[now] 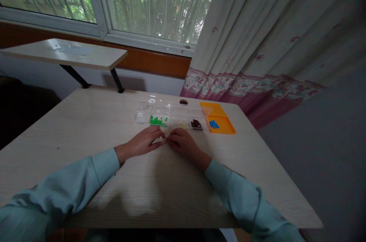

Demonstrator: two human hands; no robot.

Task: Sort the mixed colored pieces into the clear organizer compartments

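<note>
My left hand [145, 141] and my right hand [183, 143] meet over the table, fingertips almost touching. Between them shows a small yellow piece [164, 141], pinched by my left thumb and fingers; its exact kind is too small to make out. The fingers of my right hand are curled closed at the piece's other side and partly hide it. Just beyond the hands lies a clear compartment box [140, 118]. Small green pieces [158, 120], pale yellow pieces [182, 124] and dark brown pieces [196, 123] sit in separate front compartments.
An orange tray [221, 110] with small blue pieces [213, 124] stands right of the clear box. Behind the box is a round hole [183, 102] in the table [128, 192]. A raised shelf [85, 57] stands at the back left, and a curtain [228, 43] hangs behind.
</note>
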